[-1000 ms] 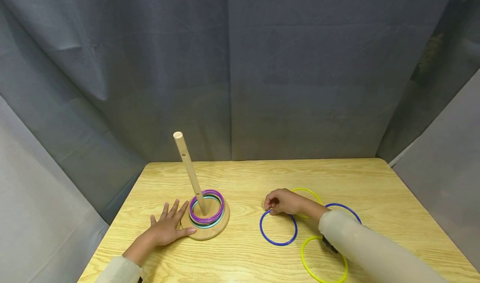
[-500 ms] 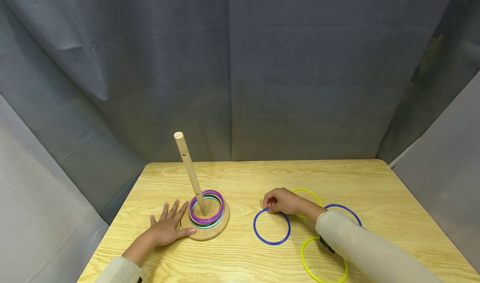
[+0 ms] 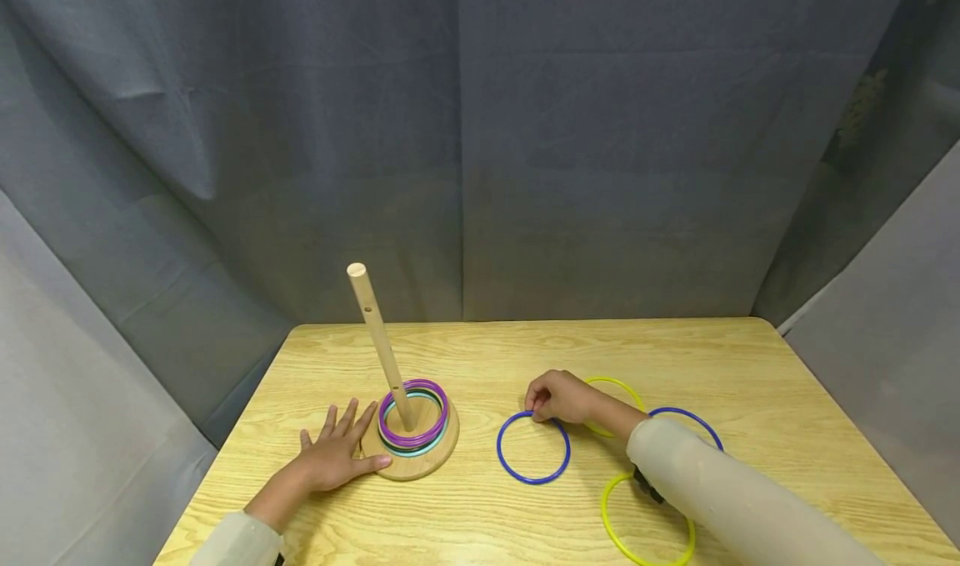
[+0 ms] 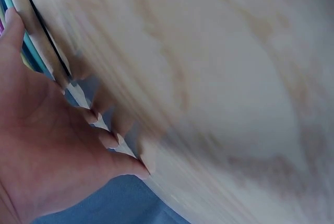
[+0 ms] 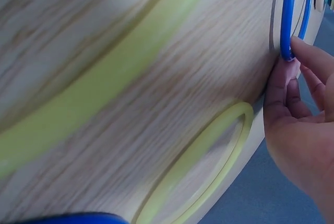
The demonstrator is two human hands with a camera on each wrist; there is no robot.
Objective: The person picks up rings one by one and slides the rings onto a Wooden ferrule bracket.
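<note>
Head view: right hand (image 3: 557,398) fingertips pinching blue ring (image 3: 533,448) at its twelve o'clock rim, left hand (image 3: 334,455) flat on table (image 3: 495,349).

No readable text, labels, brands or numbers anywhere: none on the rings, the wooden peg stand, the bench or the grey curtain behind.

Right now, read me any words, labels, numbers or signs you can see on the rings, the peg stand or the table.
None: no text, number or sign is readable anywhere.
Peg and base: bare wood.
Blue ring pinched by the right hand: plain.
Yellow rings: plain.
Table: wood grain only.
The wrist views are blurred and show no print.
</note>
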